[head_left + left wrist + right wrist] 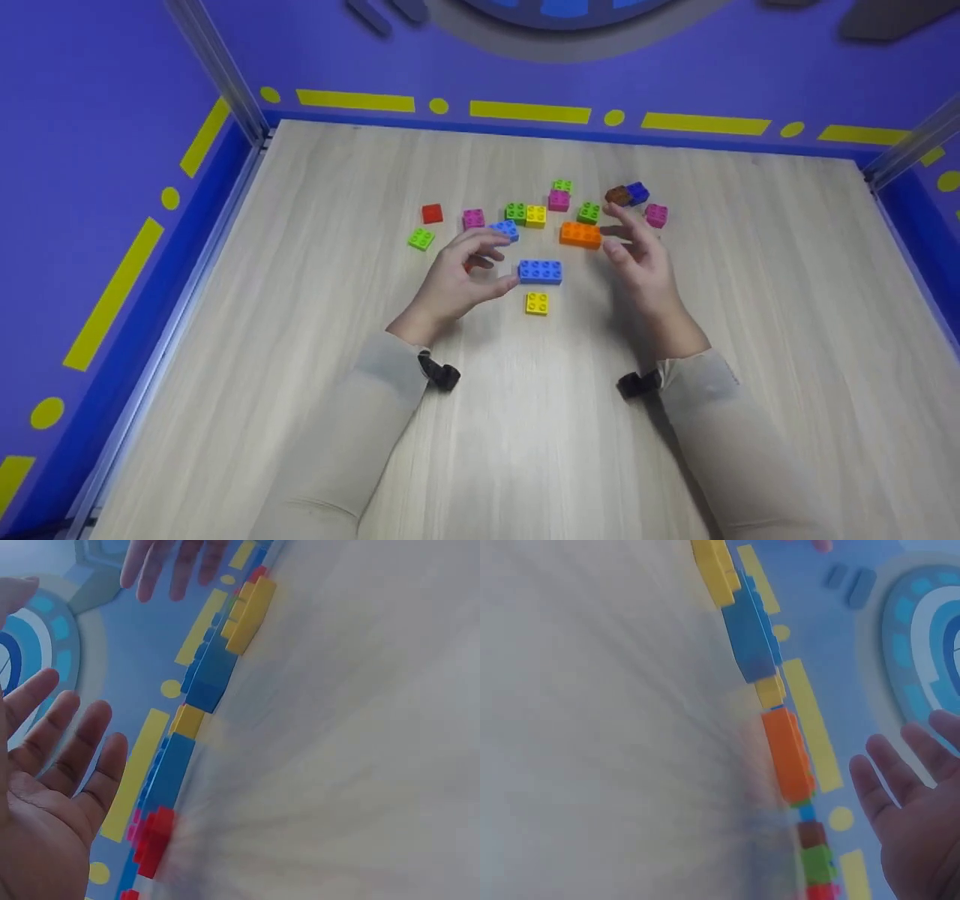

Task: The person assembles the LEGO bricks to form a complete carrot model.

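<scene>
My left hand (466,276) hovers with loosely bent fingers, its thumb tip close to the left end of a long blue brick (541,272). A red brick (156,842) is partly hidden behind that hand in the head view. Spread fingers show on my right hand (922,817), which holds nothing. In the head view it is just right of a long orange brick (580,235); whether it touches the brick I cannot tell. A yellow brick (536,304) lies below the long blue one, and a smaller blue brick (505,230) sits past the left fingertips.
Farther back lie several bricks, among them a green one (515,213) beside a yellow one (535,217), a brown one (617,196) against a dark blue one (637,193), and magenta ones. Purple-blue panels (525,82) border the wooden table (510,450) at the back and sides.
</scene>
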The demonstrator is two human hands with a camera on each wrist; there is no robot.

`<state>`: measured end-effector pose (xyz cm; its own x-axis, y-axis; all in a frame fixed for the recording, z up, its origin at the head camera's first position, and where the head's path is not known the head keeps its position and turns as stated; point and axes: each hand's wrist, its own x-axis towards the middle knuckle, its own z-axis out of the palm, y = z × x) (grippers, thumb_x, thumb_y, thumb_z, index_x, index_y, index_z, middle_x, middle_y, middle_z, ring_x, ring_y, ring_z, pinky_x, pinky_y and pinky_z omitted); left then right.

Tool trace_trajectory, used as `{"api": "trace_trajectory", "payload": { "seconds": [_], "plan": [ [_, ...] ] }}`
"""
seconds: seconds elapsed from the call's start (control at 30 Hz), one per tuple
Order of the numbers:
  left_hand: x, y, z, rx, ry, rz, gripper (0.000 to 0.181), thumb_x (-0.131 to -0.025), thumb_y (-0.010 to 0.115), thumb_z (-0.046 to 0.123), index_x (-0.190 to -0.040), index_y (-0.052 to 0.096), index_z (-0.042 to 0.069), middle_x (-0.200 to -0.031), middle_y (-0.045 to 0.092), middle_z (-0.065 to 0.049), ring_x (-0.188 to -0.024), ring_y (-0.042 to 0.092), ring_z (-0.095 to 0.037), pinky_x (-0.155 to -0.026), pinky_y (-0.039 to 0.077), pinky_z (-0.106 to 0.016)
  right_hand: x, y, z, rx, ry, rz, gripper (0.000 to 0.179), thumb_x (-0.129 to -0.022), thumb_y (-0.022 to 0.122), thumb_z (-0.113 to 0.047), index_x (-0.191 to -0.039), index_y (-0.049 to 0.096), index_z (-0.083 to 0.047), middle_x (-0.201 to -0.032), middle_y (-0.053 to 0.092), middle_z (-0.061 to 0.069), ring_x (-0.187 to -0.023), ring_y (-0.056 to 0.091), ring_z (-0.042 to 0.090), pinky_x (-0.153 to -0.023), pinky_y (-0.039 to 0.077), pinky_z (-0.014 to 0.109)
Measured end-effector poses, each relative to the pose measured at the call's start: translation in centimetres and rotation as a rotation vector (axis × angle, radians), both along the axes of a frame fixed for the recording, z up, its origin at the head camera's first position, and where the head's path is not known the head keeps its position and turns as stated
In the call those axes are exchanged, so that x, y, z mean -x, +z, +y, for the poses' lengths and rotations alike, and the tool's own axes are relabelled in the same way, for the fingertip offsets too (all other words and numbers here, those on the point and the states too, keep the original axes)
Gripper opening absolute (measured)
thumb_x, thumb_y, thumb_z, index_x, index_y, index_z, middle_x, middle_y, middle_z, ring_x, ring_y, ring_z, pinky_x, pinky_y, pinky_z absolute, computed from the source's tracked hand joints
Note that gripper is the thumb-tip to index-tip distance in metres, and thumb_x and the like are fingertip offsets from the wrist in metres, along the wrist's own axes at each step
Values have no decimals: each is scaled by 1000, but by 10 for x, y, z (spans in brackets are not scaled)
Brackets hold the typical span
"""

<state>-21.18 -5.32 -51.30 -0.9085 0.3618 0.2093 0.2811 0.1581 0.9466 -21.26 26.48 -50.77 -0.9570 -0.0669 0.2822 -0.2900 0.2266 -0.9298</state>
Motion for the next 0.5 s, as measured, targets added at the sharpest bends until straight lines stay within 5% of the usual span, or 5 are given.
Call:
{"api": "trace_trajectory", "payload": {
  "seconds": [0.23,0.5],
  "plan": [
    [-6,-8,3,33,-19,-98,52,-95,93,20,-142,75,5,-136,73,-21,-104,75,-27,-92,63,-27,-1,-17,-14,71,0,-76,56,-112,71,-17,-164,56,-5,-163,61,18,-132,67,35,-104,61,23],
    [-6,-9,12,108,-110,-206,46,-96,93,21,-139,80,10,-115,80,-15,-77,69,-11,-63,56,-20,-4,-24,-24,-190,22,-151,55,-109,79,-27,-160,64,-18,-150,72,7,-120,65,22,-105,54,24]
  ]
}}
